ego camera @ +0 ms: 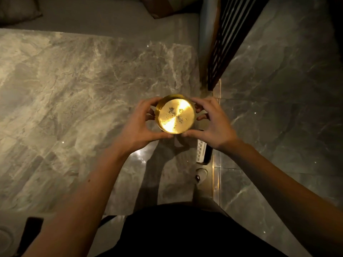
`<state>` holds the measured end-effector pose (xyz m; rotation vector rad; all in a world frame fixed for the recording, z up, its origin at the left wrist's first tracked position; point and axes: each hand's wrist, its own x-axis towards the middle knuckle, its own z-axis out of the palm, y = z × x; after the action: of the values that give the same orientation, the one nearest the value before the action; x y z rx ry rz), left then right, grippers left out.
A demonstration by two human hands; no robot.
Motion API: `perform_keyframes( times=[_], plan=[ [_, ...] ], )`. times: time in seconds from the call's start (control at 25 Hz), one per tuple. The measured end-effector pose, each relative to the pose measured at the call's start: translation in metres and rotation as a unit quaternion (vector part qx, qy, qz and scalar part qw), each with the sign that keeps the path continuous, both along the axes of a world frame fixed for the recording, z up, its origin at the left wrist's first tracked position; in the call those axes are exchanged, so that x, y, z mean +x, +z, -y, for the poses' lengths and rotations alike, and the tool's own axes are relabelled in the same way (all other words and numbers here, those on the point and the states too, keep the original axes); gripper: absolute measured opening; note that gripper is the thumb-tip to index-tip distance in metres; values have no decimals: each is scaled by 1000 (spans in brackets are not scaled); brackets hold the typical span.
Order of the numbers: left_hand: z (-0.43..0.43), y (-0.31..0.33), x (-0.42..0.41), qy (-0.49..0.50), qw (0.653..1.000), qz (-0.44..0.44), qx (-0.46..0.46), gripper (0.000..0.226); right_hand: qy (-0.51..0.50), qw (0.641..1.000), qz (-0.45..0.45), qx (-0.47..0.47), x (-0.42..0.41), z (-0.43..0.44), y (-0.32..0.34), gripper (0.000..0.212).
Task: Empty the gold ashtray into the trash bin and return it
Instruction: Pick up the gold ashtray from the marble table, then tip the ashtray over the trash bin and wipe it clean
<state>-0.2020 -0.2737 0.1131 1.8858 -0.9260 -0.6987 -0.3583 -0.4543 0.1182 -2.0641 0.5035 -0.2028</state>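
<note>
The gold ashtray [176,114] is round and shiny, with grey flecks of ash stuck to its bright inner face. It is held in the air above the marble surface, in the middle of the view. My left hand [141,125] grips its left rim with thumb below and fingers above. My right hand [211,121] grips the right rim the same way. No trash bin is in view.
A grey marble table top [74,93] fills the left and centre. A dark slatted panel [228,38] runs diagonally at the upper right. Dark marble floor [287,89] lies to the right. A white remote-like object [201,151] and a small round item [201,172] lie below the ashtray.
</note>
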Motion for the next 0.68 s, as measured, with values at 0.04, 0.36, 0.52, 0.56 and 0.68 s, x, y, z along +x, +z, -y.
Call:
perform_keyframes(
  times=[0.04, 0.36, 0.52, 0.56, 0.68],
  plan=[
    [13, -1, -13, -1, 1000, -2, 4, 97, -4, 1000, -1, 1, -14, 12, -2, 94],
    [74, 5, -79, -27, 999, 15, 43, 95, -21, 999, -3, 43, -87, 66, -14, 93],
    [93, -5, -87, -51, 997, -7, 52, 97, -54, 997, -18, 48, -105, 70, -19, 94],
    [96, -10, -89, -56, 997, -19, 51, 98, -65, 996, -23, 49, -109, 71, -20, 94],
    [103, -26, -92, -67, 995, -64, 40, 99, -94, 994, -40, 41, -119, 70, -24, 94]
  ],
)
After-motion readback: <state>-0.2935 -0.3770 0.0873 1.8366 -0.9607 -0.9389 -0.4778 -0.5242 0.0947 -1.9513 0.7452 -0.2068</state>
